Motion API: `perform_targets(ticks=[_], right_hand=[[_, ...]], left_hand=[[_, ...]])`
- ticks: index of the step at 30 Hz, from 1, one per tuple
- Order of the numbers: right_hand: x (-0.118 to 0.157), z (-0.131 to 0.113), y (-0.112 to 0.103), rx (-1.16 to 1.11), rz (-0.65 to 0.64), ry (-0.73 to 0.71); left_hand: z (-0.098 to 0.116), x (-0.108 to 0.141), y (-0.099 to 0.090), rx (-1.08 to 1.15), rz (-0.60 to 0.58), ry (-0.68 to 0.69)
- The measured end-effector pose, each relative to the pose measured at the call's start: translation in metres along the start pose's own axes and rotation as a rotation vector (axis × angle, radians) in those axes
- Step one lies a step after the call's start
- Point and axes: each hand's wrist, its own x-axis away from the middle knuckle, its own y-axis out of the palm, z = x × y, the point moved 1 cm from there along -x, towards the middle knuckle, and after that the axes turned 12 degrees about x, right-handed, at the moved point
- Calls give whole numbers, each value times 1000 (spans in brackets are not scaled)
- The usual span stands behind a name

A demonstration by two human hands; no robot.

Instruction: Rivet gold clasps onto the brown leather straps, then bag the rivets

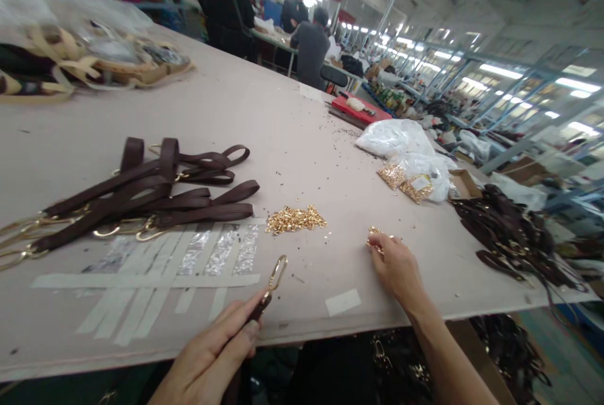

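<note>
My left hand (pixel 221 348) is closed around a dark brown leather strap (pixel 258 309) near the table's front edge. A gold clasp (pixel 278 273) on the strap's end points up and away from me. Out to the right, my right hand (pixel 394 265) has its fingertips down in a small pile of gold metal pieces (pixel 374 231). Its fingers are bent together, and whether a piece is between them is hidden. A larger heap of gold pieces (pixel 296 219) lies between the two hands, farther back.
Finished-looking brown straps (pixel 141 194) with gold clasps lie at left, beside taped-down clear strips (pixel 219 251). Plastic bags of gold pieces (pixel 415 186), a red tray (pixel 361 108) and a dark strap pile (pixel 504 229) stand right. Several people (pixel 311 46) are in the background.
</note>
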Motion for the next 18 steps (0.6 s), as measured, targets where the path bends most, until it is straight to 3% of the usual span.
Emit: perform_targets(ticks=[3,6,12,15,18], right_hand=[[-8,2,3,59,-48,-79],[-13,1,-1,104,-82,-143],[-24,10,13,279,-97,-257],[-25,6,16,116,-89,-168],[-14,-23,5,-290,-94,63]], left_hand=[[-2,5,-1,21,-4,-53],[10,13,0,33,-17,-60],[39,16,6,156,-135,48],[36,11,9,368,-109,2],[32,6,11,436,-44,-60]])
